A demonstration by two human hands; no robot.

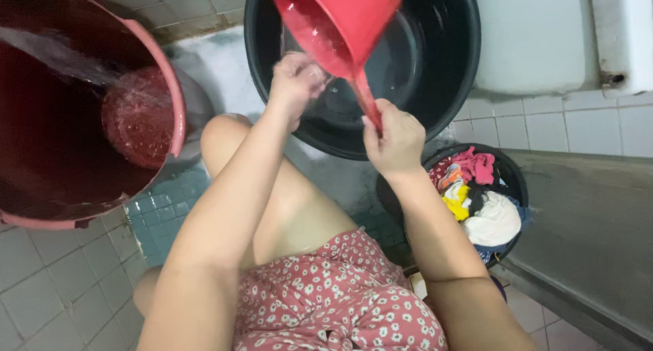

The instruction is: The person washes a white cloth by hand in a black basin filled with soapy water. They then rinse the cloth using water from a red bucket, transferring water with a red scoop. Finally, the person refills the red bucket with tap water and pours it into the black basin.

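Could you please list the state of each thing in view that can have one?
red dipper: tilted, pouring water
right hand: gripping the dipper's handle
left hand: under the poured water
black basin: nearly empty, wet
red bucket: filling with running water
small black tub: full of clothes

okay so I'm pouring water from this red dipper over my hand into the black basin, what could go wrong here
The red dipper is tilted steeply over the black basin; water bouncing off your left hand may splash onto the tiled floor and make it slippery. Your right hand grips only the wet handle's end, so it could slip. Splashes might also reach the clothes basket.
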